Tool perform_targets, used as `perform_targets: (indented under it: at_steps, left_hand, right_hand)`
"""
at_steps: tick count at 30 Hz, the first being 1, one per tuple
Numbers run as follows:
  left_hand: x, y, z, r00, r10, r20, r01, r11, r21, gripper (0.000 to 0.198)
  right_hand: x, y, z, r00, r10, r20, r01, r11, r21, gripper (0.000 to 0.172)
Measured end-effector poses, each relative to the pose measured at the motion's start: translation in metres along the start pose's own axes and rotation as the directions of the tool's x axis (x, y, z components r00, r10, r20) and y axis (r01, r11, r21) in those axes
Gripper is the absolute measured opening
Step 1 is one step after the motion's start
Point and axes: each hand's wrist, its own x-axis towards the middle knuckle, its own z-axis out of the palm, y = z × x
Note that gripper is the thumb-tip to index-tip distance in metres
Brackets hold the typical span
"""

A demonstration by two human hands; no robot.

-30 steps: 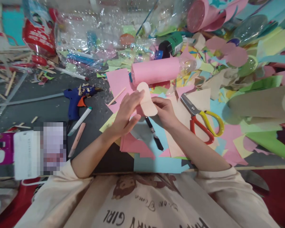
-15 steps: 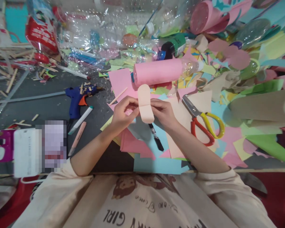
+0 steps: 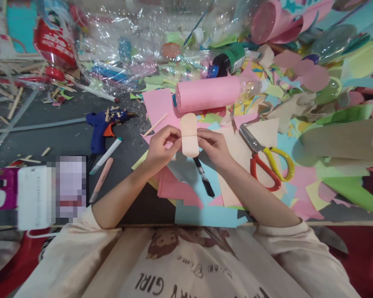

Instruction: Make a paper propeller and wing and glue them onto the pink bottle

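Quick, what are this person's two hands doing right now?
Left hand: closed, pinching the left edge of the cream paper piece.
Right hand: closed, pinching the same piece's right edge.

- Left hand [image 3: 162,145], just left of the frame's centre, pinches thumb against fingers, tips pointing right.
- Right hand [image 3: 215,145], right of centre, mirrors that pinch, level with it but apart.
- Bare forearms [image 3: 122,194] slant inward from lower left and lower right.
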Motion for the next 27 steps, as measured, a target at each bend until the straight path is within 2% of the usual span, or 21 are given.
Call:
perform_targets:
  at_steps: [5, 11, 17, 23, 27]
  left_hand:
    - [-0.0008, 0.0012, 0.0009, 1.000, -0.018, 0.009, 0.018, 1.000, 0.013, 0.016]
    - [-0.0008, 0.0020, 0.0017, 0.998, -0.040, 0.044, 0.043, 0.997, -0.070, 0.013]
    - [-0.0021, 0.0054, -0.0014, 0.993, -0.100, 0.067, 0.109, 0.984, -0.143, 0.010]
    - [-0.0010, 0.0050, -0.0017, 0.991, -0.076, 0.110, 0.089, 0.988, -0.124, 0.019]
    - [-0.0006, 0.0064, 0.0000, 0.993, -0.064, 0.097, 0.076, 0.990, -0.117, 0.022]
  right_hand:
    - [-0.0005, 0.0001, 0.0009, 0.997, 0.051, -0.056, -0.046, 0.996, 0.074, 0.041]
    - [0.0003, -0.0012, 0.0046, 0.993, 0.119, 0.004, -0.119, 0.990, 0.076, 0.044]
    - [-0.0009, 0.0036, 0.0044, 0.993, 0.119, 0.000, -0.119, 0.989, 0.086, 0.043]
    - [-0.0001, 0.0038, 0.0044, 0.992, 0.125, -0.001, -0.125, 0.990, 0.070, 0.045]
    - [0.0000, 0.0018, 0.0050, 0.991, 0.130, -0.013, -0.129, 0.990, 0.064, 0.046]
